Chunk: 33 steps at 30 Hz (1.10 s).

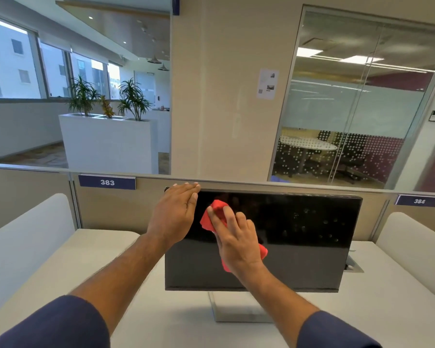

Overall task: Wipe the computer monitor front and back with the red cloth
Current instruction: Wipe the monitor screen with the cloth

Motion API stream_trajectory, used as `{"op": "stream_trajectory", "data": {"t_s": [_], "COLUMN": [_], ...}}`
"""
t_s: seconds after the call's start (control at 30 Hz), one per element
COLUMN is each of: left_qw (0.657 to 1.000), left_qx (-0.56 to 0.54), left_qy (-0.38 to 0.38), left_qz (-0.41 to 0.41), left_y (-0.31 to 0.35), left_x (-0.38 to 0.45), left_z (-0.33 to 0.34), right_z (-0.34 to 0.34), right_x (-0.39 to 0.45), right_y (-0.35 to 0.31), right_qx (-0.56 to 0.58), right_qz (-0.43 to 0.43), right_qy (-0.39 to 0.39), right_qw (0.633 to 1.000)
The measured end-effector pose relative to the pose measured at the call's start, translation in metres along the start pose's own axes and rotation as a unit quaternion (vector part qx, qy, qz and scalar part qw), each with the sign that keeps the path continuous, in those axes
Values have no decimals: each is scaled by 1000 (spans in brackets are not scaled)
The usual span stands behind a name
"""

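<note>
A black computer monitor stands on a silver stand in the middle of the desk, its dark screen facing me. My right hand presses the red cloth flat against the left part of the screen, fingers spread and nearly straight. The cloth shows above my fingers and beside my wrist. My left hand lies with straight fingers over the monitor's upper left corner, fingertips at the top edge.
The white desk runs between two white side dividers. Behind the monitor a beige partition carries the label 383. A cable port sits at the desk's right.
</note>
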<state>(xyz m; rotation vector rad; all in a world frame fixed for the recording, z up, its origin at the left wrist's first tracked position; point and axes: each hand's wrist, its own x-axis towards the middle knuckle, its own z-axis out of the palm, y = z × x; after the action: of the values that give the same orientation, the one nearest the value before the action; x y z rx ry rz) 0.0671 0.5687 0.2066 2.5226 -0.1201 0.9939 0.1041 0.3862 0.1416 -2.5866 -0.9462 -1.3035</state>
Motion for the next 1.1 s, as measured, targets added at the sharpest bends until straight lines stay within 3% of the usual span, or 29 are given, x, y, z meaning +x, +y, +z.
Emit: {"op": "stream_trajectory", "data": {"t_s": [0.17, 0.33, 0.6, 0.93, 1.1], "left_qw": [1000, 999, 1000, 999, 999], "left_qx": [-7, -24, -9, -30, -26], "left_qy": [0, 15, 2, -2, -10], "left_qz": [-7, -19, -9, -25, -33], "left_y": [0, 4, 1, 1, 2], "left_x": [0, -1, 0, 4, 3], "left_z": [1, 4, -1, 0, -1], "right_z": [-12, -28, -35, -53, -54], "right_x": [-3, 17, 51, 20, 38], "right_y": [36, 39, 8, 84, 51], "right_qx": [-4, 117, 59, 36, 57], "right_qz": [99, 129, 15, 139, 99], "right_qy": [90, 148, 56, 82, 34], "right_qw": [991, 974, 997, 986, 993]}}
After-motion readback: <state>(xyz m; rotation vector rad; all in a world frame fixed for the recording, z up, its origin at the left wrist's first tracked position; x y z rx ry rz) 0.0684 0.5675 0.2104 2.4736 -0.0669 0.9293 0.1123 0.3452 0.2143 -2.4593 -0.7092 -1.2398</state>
